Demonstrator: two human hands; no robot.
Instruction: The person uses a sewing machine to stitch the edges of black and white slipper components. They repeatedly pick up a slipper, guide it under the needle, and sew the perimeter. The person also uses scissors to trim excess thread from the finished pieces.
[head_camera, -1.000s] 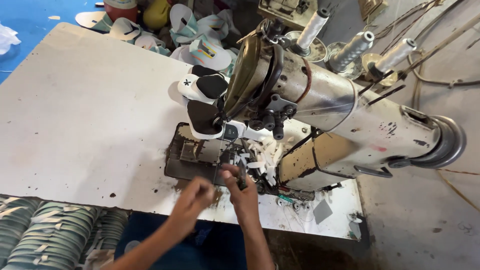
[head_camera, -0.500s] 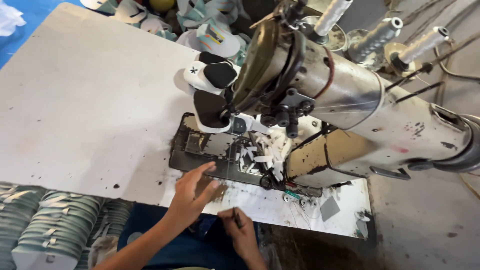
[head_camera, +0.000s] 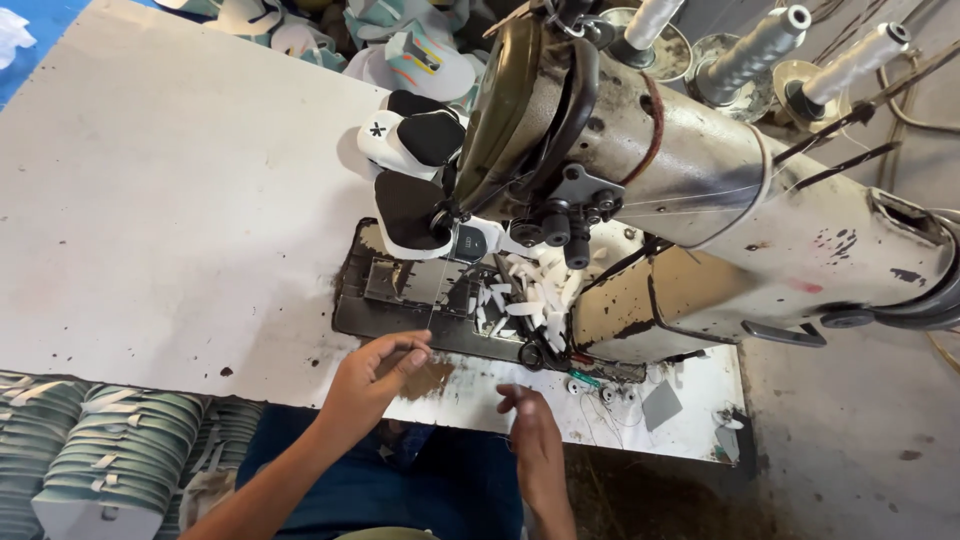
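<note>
Two hands are seen at the near edge of the white surface (head_camera: 150, 200). A thin thread (head_camera: 432, 310) is pinched between the fingers of the left hand (head_camera: 380, 365), which are pressed together on it. The thread runs straight up from that hand to the needle part of the big sewing machine (head_camera: 700, 190). The right hand (head_camera: 530, 420) is just beside the left one, a little lower, with fingers loosely curled and nothing seen in them. A black and white shoe piece (head_camera: 410, 190) is held under the machine, above the left hand. White scraps (head_camera: 530, 290) are piled up beyond the right hand. The thread is best kept tight and pulled slowly, so it is not snapped.
</note>
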